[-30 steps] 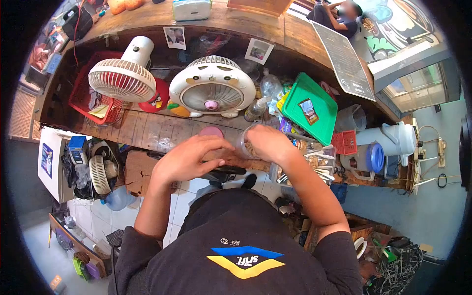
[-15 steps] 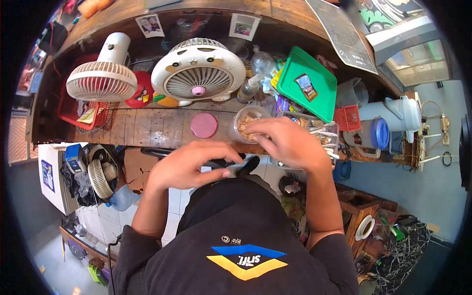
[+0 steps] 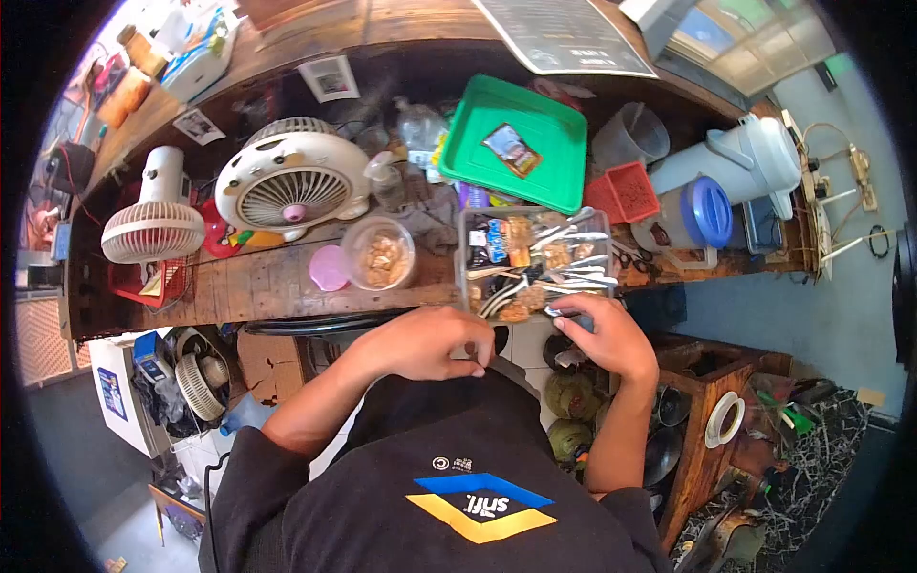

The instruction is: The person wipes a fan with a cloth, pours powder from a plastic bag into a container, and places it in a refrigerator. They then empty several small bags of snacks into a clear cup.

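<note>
My right hand (image 3: 604,336): at the near right corner of the clear box (image 3: 535,263), fingers curled onto its near edge; whether they pinch anything I cannot tell.
My left hand (image 3: 425,342): just below the near edge of the shelf (image 3: 258,282), to the left of my right hand, fingers bent inward over my dark shirt (image 3: 458,477); I cannot tell if it grips something.
Clear box: a rectangular plastic container on the wooden shelf, right of centre. Its long axis runs left to right along the shelf. It holds packets (image 3: 506,239) and pale sticks or spoons (image 3: 564,277) lying mostly left to right, some fanned toward the near left corner.
Jar (image 3: 379,253): round, open, with brown pieces inside; it stands upright just left of the box, apart from both hands.
Pink lid (image 3: 328,268): lies flat on the shelf, touching or just beside the jar's left side.
Green tray (image 3: 508,143): leans tilted behind the box, on the far side, with a small packet on it.
Fans: a cream round fan (image 3: 291,188) far left of the jar, and a smaller white fan (image 3: 153,227) further left.
Right of the box: a small red basket (image 3: 626,193), a jug with a blue lid (image 3: 695,216), a white jug (image 3: 740,158).
</note>
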A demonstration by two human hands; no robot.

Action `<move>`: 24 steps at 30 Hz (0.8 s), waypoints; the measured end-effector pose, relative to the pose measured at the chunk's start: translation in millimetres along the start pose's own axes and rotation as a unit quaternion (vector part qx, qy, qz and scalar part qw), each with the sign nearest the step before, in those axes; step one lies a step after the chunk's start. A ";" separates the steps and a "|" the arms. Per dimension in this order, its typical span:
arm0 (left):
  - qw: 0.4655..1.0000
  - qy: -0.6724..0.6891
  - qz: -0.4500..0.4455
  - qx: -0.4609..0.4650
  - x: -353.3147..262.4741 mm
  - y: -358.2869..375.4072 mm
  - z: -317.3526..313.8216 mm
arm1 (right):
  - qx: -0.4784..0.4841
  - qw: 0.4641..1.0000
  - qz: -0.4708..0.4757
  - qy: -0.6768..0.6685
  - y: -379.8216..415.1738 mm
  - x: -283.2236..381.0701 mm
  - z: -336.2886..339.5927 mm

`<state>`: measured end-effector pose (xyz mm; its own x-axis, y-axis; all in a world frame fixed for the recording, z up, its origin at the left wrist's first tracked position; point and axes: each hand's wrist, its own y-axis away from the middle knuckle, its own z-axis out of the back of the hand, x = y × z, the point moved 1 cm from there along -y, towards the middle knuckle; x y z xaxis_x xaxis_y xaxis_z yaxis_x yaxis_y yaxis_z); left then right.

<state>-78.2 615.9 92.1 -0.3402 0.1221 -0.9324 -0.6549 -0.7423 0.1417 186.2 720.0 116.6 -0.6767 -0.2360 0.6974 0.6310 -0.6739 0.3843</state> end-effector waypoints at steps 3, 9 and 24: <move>0.999 -0.029 0.009 -0.038 3.5 -31.5 -4.5 | -0.013 0.999 0.032 -0.015 8.9 -34.8 14.2; 0.962 -0.053 0.139 -0.229 -0.1 -99.7 -12.2 | -0.082 0.987 0.133 -0.031 9.1 -84.3 50.2; 0.801 -0.297 0.209 -0.476 37.5 -184.9 -21.6 | -0.084 0.979 0.179 0.051 -62.1 -134.9 51.8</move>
<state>44.7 743.4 23.7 -0.8413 -0.1870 -0.5072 0.3159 -0.9315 -0.1806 257.9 829.9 30.0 -0.4637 -0.5409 0.7018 0.7690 -0.6391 0.0156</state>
